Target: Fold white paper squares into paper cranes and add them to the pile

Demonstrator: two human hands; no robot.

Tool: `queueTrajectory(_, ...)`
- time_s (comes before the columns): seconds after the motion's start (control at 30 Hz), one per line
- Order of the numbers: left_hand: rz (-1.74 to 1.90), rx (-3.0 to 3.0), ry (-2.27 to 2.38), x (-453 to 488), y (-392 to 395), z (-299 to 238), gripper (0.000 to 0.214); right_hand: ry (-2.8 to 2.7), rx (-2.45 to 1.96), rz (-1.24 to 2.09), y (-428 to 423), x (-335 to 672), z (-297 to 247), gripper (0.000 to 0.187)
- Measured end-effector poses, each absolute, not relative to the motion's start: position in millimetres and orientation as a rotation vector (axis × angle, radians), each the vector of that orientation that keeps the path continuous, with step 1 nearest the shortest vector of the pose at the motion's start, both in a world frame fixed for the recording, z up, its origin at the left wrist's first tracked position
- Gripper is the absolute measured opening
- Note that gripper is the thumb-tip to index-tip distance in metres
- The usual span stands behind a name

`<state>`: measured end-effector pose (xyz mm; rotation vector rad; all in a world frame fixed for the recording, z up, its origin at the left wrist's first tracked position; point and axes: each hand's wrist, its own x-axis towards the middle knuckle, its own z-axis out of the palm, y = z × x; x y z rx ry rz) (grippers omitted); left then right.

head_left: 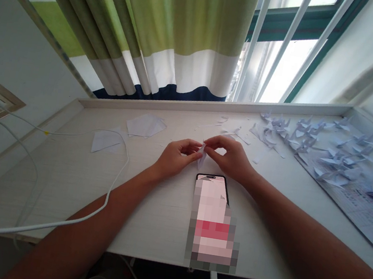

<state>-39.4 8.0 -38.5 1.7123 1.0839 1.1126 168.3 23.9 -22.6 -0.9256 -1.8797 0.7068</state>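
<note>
Paper (201,159): small, white, folded into narrow form, tapering toward lower end. Roughly upright, edge-on to view, upper part pinched between fingertips of left hand (177,156) and right hand (231,156). Just beyond top edge of phone (214,205). Finer folds partly hidden by fingers.

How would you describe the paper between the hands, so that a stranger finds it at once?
On the white desk, look just past the phone. There the left hand and right hand pinch a small folded paper. Unlike the flat sheets and paper cranes, it alone is held.
</note>
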Motion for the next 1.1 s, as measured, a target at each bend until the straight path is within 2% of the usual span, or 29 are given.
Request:
queueTrajectory(0.1, 1.147, 1.84, 1.143, -38, 7, -38, 0.029, -1.807, -0.909, 0.833, 23, 166, -23, 0.021)
queueTrajectory(0.23, 1.15, 1.873, 1.175, -38, 6, -36, 0.027, -1.782, -0.949, 0.877, 22, 162, -23, 0.025)
queueTrajectory(0.4, 1.142, 1.793, 1.146, -36, 5, -35, 0.031, -1.752, -0.956, 0.848, 19, 158, -21, 0.022)
queueTrajectory(0.63, 1.161, 1.686, 1.083, -36, 6, -37, 0.033, -1.851, -1.012, 0.599, 22, 162, -17, 0.018)
queueTrajectory(0.8, 1.144, 1.657, 1.051, -35, 6, -39, 0.032, -1.89, -0.941, 0.638, 27, 168, -15, 0.012)
queueTrajectory(0.93, 1.138, 1.779, 1.125, -34, 3, -34, 0.027, -1.895, -0.921, 0.624, 27, 170, -14, 0.008)
queueTrajectory(1.1, 1.135, 2.044, 1.213, -33, -2, -24, 0.02, -1.935, -0.91, 0.382, 24, 168, -11, 0.008)
